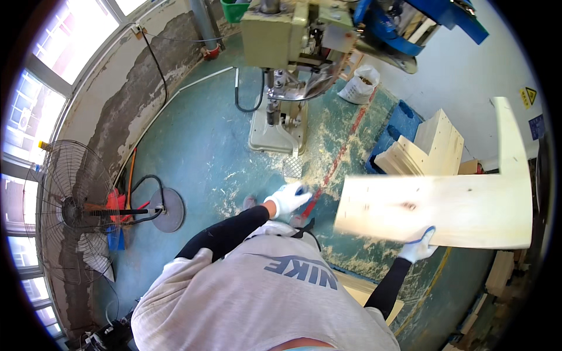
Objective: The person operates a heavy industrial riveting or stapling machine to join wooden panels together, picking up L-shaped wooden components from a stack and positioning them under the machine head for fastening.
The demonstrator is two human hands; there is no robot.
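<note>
My right hand (417, 250), in a white glove with blue on its gripping side, holds a large pale wooden board (436, 207) by its near edge. The board is L-shaped, with one narrow arm rising at its far right end and a brown knot in its face. In front of my body, my left hand (290, 199) wears the same kind of glove. Its fingers are loosely bent and apart, and I see nothing in them. Ahead stands a pale green machine (268, 38) with a foot pedal (293, 167) below it, nearest my left hand.
Cut wooden boards (442, 143) are piled beside a blue pallet (404, 123) at right. A white sack (359, 85) stands behind the machine. A caged fan (73, 210) with a round base (167, 209) is at left. More wood (500, 274) lies at far right. Sawdust is scattered over the green floor.
</note>
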